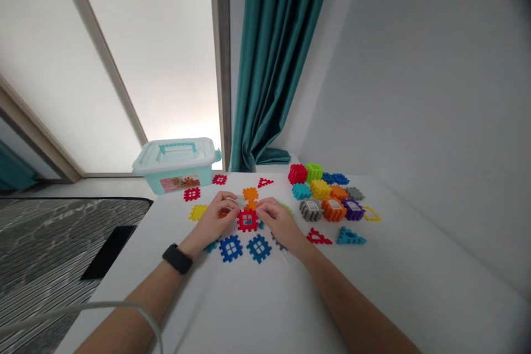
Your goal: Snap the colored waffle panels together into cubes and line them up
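Observation:
A red square piece with a window pattern [248,220] is held upright between both hands over the white table. My left hand [216,218] pinches its left edge, thumb and finger together. At its right edge, the fingers of my right hand [279,220] are closed on it. Right behind it are orange pieces [250,194], partly hidden by the red one. Two blue window squares, one darker [231,248] and one lighter [259,248], lie flat in front. An orange piece under my left hand is mostly covered.
A lidded teal box [178,166] stands at the back left. Stacks of coloured pieces [321,189] sit at the right, with a red triangle [319,237] and blue triangles [351,236] before them. A yellow piece [198,212] lies left. A cable [103,305] crosses the lower left.

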`<state>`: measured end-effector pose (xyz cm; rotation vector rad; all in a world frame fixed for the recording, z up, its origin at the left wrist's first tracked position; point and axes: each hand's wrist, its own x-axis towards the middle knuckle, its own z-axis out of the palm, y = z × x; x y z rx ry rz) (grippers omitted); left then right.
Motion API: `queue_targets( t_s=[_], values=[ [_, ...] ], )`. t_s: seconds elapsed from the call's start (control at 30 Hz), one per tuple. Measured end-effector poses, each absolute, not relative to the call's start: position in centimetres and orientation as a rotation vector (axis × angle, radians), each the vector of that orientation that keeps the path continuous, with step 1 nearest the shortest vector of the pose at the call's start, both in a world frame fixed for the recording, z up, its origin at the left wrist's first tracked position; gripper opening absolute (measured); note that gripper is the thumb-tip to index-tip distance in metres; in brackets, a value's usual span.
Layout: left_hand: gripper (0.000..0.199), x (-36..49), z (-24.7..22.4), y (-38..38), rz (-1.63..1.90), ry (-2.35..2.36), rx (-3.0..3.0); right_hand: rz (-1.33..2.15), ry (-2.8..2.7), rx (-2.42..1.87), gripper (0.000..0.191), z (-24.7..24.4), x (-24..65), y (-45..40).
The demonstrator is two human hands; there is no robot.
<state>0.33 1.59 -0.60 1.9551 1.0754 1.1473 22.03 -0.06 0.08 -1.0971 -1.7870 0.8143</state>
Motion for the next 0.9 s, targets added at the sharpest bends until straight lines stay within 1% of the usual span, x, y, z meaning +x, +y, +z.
queue_targets(
  t_s=[0.33, 0.7, 0.9],
  values=[
    [0.025, 0.35, -0.76, 1.86, 1.105, 1.076, 1.906, 0.762, -1.79, -1.111, 0.015, -0.32, 22.06, 0.14],
    [0.023, 0.47, -0.42, 1.51, 1.126, 1.033, 1.928, 0.728, -1.767, -1.077, 0.018, -0.48, 22.14, 0.24],
    [0.022, 0.43, -0.51, 1.58, 1.125, 1.02, 1.946, 0.695, -1.826, -1.075, 0.01, -0.45, 22.2, 0.21]
  ],
)
